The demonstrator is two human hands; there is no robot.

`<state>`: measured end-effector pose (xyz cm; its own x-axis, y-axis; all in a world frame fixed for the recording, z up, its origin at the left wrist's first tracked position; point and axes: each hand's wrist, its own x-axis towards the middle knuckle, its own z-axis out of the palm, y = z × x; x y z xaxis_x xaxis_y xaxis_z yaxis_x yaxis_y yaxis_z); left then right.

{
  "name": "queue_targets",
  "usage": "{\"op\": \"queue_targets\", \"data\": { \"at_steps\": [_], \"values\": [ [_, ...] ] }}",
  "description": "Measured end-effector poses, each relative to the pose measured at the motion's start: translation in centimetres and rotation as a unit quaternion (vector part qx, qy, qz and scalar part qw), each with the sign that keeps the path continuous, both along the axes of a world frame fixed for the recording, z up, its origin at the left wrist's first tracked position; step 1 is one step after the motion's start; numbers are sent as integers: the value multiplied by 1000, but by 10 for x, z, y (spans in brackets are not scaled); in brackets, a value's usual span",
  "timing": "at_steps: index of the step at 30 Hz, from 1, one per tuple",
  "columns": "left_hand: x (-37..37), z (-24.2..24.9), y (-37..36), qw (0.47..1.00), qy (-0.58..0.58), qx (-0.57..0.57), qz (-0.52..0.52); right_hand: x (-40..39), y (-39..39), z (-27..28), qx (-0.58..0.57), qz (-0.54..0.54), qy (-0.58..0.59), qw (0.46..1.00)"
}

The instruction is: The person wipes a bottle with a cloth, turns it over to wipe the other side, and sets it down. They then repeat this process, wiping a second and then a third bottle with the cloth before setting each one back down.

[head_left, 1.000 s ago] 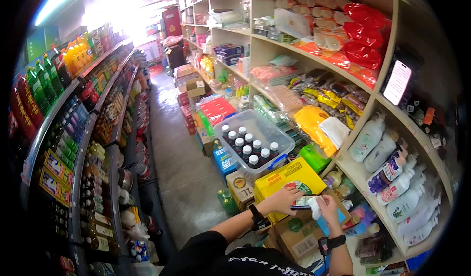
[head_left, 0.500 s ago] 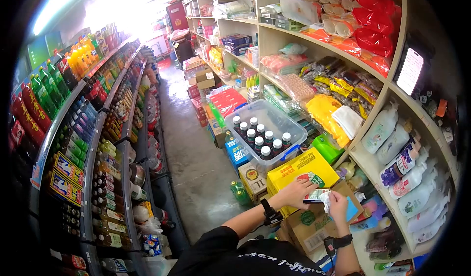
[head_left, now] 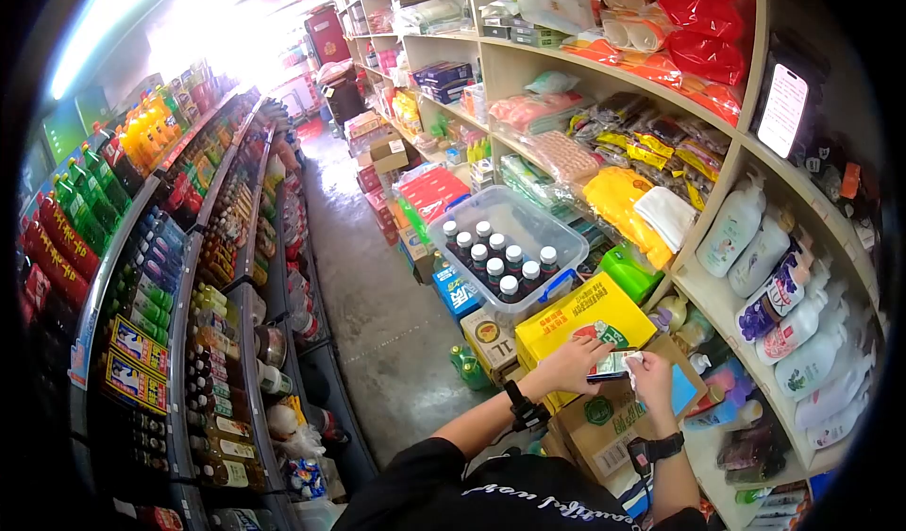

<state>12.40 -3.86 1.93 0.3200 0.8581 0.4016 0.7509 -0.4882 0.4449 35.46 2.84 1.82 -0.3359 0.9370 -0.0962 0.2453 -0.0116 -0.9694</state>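
Over the yellow carton (head_left: 547,331), my left hand (head_left: 570,365) is closed around a small dark bottle (head_left: 612,365) with a printed label, lying on its side. My fingers hide part of it. A crumpled white tissue (head_left: 634,361) is pinched in my right hand (head_left: 653,384), against the right end of the bottle. Just beyond the yellow carton stands a clear plastic bin (head_left: 557,231) with a blue latch. Several dark bottles (head_left: 495,271) with white caps are upright in it. Below my hands is an opened brown cardboard box (head_left: 599,437).
Shelves of drinks (head_left: 156,267) line the left side of the aisle floor (head_left: 354,276). On the right, a shelf holds white pump bottles (head_left: 731,229), and a lit phone (head_left: 785,111) is fixed to the shelving. A green bottle (head_left: 469,366) stands on the floor.
The tissue in my right hand has shifted slightly up along the end of the bottle. My left hand keeps its hold. The whole view has turned a little.
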Motion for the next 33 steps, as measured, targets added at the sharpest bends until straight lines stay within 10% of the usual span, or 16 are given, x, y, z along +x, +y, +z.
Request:
{"op": "queue_targets", "data": {
  "at_steps": [19, 22, 33],
  "values": [
    [1, 6, -2, 999, 29, 10, -18, 13, -1, 12, -32, -7, -54, 998],
    [3, 6, 0, 1000, 30, 3, -9, 4, -1, -5, -32, -7, 91, 995],
    [4, 5, -2, 1000, 15, 0, 5, 5, -2, 4, 42, -21, -58, 997]
  ]
}}
